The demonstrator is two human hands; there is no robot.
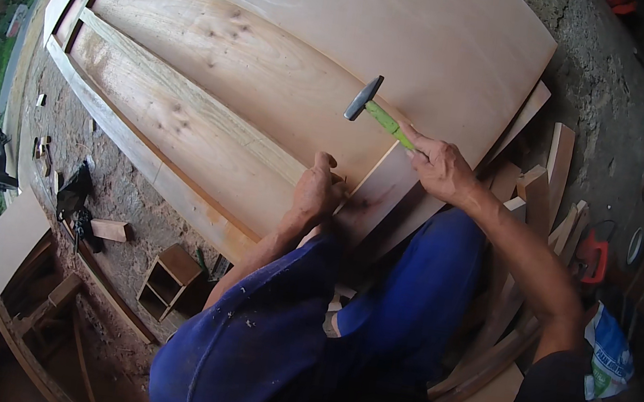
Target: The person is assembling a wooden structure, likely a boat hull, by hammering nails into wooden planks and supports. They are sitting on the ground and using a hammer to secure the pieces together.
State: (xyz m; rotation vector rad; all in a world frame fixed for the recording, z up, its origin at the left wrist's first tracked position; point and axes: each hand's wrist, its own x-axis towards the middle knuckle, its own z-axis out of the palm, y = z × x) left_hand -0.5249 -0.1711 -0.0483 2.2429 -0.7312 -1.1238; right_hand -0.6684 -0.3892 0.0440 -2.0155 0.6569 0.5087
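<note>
— What's the biggest thing there?
— A broad pale plywood sheet [378, 21], lying over a long wooden frame of planks [188, 102] on the dirt ground [120, 191].
— And the hands?
— The right hand [442, 168] is clamped on a green-handled hammer with a dark steel head [378, 112], raised above the sheet. The left hand [317, 191] presses, fingers curled together, on the sheet's near edge.

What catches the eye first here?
A green-handled hammer is raised in the right hand over broad plywood sheets filling the upper middle. The left hand presses on the sheet's edge just below. Offcuts pile up at right.
</note>
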